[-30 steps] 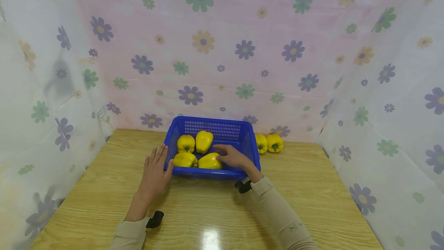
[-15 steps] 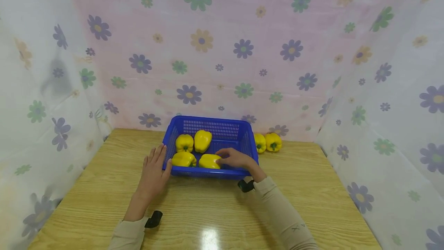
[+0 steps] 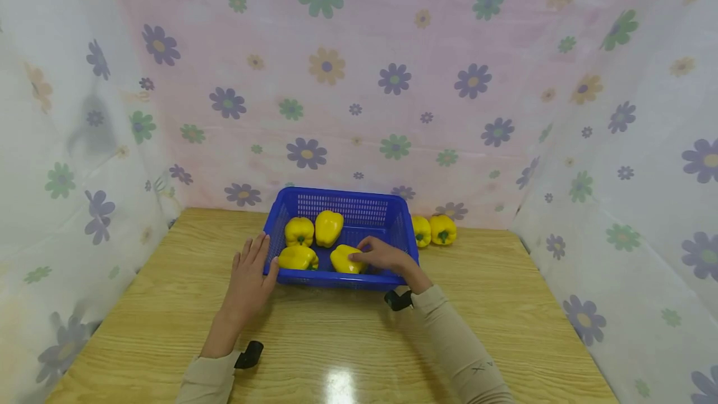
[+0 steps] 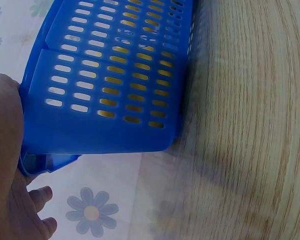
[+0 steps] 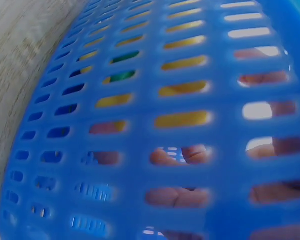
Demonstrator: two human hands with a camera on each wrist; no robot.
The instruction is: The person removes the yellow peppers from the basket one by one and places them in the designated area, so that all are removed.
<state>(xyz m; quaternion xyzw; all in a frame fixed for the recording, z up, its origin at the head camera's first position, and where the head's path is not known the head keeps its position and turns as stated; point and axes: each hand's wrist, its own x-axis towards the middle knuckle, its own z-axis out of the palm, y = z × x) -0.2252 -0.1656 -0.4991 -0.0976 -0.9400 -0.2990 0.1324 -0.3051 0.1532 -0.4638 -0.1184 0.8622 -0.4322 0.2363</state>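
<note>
A blue plastic basket (image 3: 348, 278) with slotted walls stands on the table, holding several yellow bell peppers. My left hand (image 3: 248, 282) rests at its left front corner, fingers straight along the rim, thumb apart. In the left wrist view that hand (image 4: 7, 165) lies at the rim beside the slotted wall. Inside the basket, my right hand (image 3: 386, 256) grips the front right bell pepper (image 3: 344, 259), thumb on its near side and fingers curled behind it. Through the slots in the right wrist view, fingers (image 5: 176, 197) show close to yellow; most of the grip is hidden.
Left in the basket are a front bell pepper (image 3: 297, 258), a rear left bell pepper (image 3: 299, 230) and a larger rear bell pepper (image 3: 329, 228). Two bell peppers (image 3: 443, 230) sit outside, right of the basket. A flowered cloth (image 3: 359, 80) hangs behind the wooden table (image 3: 493, 304).
The front right bell pepper has shifted to the right and turned in my right hand, away from its left neighbour. My left hand stays at the basket corner.
</note>
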